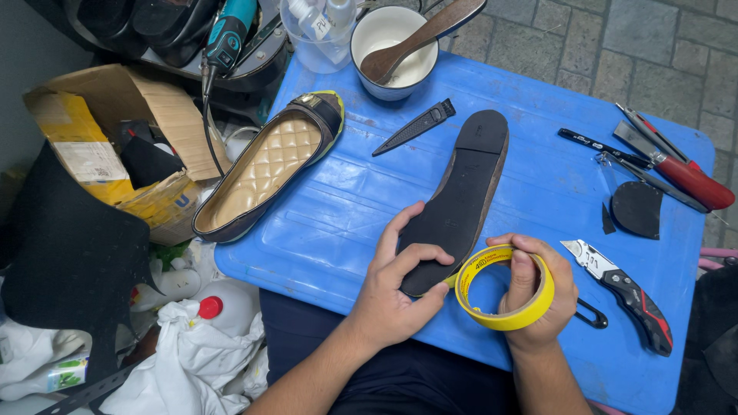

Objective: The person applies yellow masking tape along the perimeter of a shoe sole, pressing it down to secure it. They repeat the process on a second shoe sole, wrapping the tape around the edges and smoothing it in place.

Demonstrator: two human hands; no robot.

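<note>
Flat black-soled shoe (460, 201), sole up near the blue surface's (338, 223) front edge, looks light and bendy, left hand (393, 286) fingers clamped round its toe, right hand (538, 296) fingers gripping the yellow tape roll (503, 307) beside it.

Both forearms bare, no sleeves seen; left hand (392, 296) and right hand (538, 296) ungloved, no rings or watch. Dark navy trousers (384, 376) worn.

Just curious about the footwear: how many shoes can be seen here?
2. One sole-up shoe under the left hand; one upright shoe at the blue table's left edge. The clutter might hide more.
</note>
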